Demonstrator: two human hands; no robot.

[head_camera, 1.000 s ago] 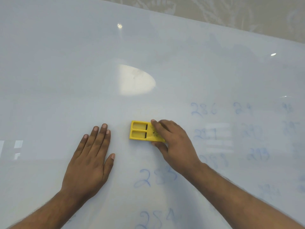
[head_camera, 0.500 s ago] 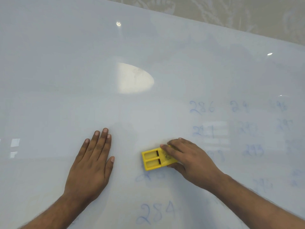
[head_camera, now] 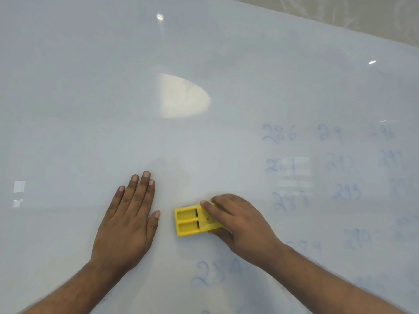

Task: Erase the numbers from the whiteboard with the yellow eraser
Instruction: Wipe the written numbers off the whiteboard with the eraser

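A large whiteboard (head_camera: 113, 109) fills the view. The yellow eraser (head_camera: 189, 222) lies flat on it near the lower middle, and my right hand (head_camera: 240, 225) grips its right end with fingers on top and thumb at the near side. My left hand (head_camera: 128, 220) rests flat on the board just left of the eraser, fingers straight. Faint blue numbers remain: "286" (head_camera: 278, 133) and several more in columns at the right, and "284" (head_camera: 215, 274) below the eraser. The patch under and around the eraser looks wiped.
The board's far edge (head_camera: 340, 23) runs diagonally at the top right, with a patterned surface (head_camera: 362, 12) beyond it. Bright light reflections (head_camera: 181, 96) sit on the board above the hands.
My right hand slid the eraser toward me and to the right over the "285" figure, which is now gone. My left hand stayed flat in place.
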